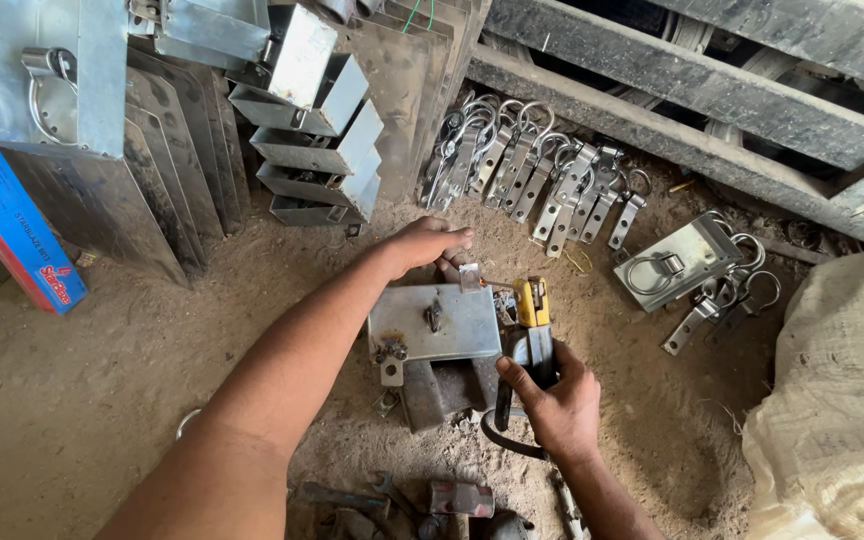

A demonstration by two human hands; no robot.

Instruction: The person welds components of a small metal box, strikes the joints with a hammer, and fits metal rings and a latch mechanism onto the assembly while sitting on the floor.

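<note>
Plate (434,322) just below left hand (420,246)

Hands working a metal plate on a dirt floor

The left hand (422,245) rests on the far edge of a small steel plate (434,322). The right hand (557,405) grips a yellow-tipped tool (532,325) beside it. Ringed metal latches (537,175) lie beyond

The sandy, packed dirt floor (102,370) carries a row of grey metal ring latches (532,170), stacked folded steel sheet pieces (317,150), a pale woven sack (842,400) and a red-and-blue box (12,230).
</note>
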